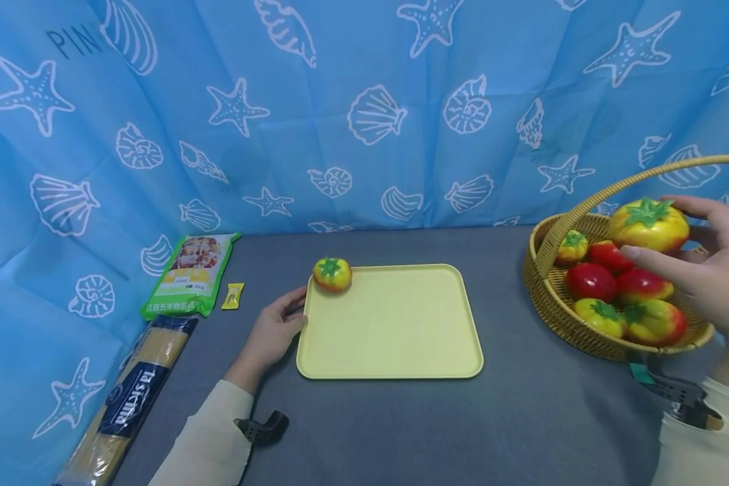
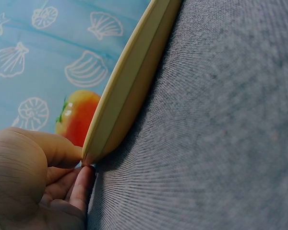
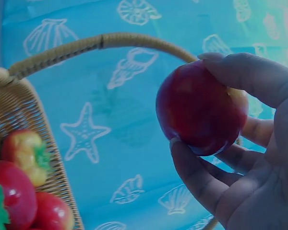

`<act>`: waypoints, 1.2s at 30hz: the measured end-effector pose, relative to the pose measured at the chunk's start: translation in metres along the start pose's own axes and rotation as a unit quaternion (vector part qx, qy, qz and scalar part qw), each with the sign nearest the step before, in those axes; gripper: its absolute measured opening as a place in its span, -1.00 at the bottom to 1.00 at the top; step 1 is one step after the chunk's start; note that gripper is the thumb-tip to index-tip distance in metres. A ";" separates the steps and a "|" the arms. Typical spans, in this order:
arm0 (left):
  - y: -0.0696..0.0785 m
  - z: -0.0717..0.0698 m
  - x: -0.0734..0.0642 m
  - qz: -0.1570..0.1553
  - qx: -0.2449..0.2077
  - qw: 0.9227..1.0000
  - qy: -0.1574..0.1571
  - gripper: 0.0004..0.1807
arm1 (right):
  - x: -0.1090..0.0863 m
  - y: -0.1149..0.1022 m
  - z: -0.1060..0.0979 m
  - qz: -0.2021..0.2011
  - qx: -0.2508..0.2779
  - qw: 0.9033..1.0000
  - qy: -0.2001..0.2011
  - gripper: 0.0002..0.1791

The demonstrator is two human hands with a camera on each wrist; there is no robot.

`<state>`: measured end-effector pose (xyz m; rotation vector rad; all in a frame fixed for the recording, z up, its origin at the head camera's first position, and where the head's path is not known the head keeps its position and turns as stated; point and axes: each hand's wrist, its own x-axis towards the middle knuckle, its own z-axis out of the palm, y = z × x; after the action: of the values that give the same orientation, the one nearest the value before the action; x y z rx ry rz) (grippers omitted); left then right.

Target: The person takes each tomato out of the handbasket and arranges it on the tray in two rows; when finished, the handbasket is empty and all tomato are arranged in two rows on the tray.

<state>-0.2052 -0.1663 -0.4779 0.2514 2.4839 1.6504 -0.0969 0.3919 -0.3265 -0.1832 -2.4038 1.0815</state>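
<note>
My right hand (image 1: 719,260) grips a yellow-and-red persimmon (image 1: 649,226) with a green leafy top, held up over the wicker basket (image 1: 541,297). From the right wrist view, the red underside of this persimmon (image 3: 199,108) shows between thumb and fingers. At the left edge of a pale yellow tray (image 1: 395,324), my left hand (image 1: 277,331) pinches the rim. In the left wrist view its thumb lies over the tray's rim (image 2: 120,91) and its fingers are beneath. Another persimmon (image 1: 333,275) sits in the tray's far left corner.
Several red and yellow fruits (image 1: 590,282) lie in the basket, whose tall handle (image 1: 619,196) arches over it. On the left are a green food packet (image 1: 193,273), a small yellow sachet (image 1: 233,295) and a pasta bag (image 1: 130,398). A blue shell-patterned curtain (image 1: 352,88) hangs behind.
</note>
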 end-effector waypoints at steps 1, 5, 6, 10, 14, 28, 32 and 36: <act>0.000 0.000 0.000 -0.001 -0.001 1.000 0.000 -0.36 | -0.001 -0.001 -0.001 -0.003 0.002 1.000 0.004 -0.16; 0.000 0.000 0.001 -0.002 -0.004 1.000 -0.001 -0.36 | -0.007 -0.007 -0.004 -0.017 0.015 0.999 0.023 -0.16; 0.000 -0.001 0.001 -0.001 -0.005 1.000 -0.002 -0.36 | -0.009 -0.010 -0.005 -0.020 0.018 0.999 0.024 -0.16; 0.002 -0.001 0.000 -0.002 -0.004 1.000 -0.005 -0.36 | -0.013 -0.019 -0.006 -0.024 0.037 0.999 0.025 -0.16; 0.003 -0.001 0.000 -0.005 -0.003 1.000 -0.008 -0.36 | -0.014 -0.028 -0.003 -0.049 0.076 0.995 0.029 -0.13; -0.001 0.000 0.001 -0.006 -0.002 1.000 -0.001 -0.36 | -0.017 -0.065 0.027 -0.117 0.136 0.982 -0.062 0.03; -0.003 0.000 0.003 -0.006 -0.002 1.000 0.002 -0.36 | -0.017 -0.072 0.041 -0.117 0.136 0.978 -0.104 0.05; -0.001 0.000 0.003 -0.008 0.000 1.000 0.003 -0.36 | -0.016 -0.075 0.058 -0.136 0.148 0.973 -0.115 0.03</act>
<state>-0.2085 -0.1657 -0.4792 0.2264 2.4832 1.6483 -0.1056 0.2973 -0.3107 0.3819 -2.3352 1.3679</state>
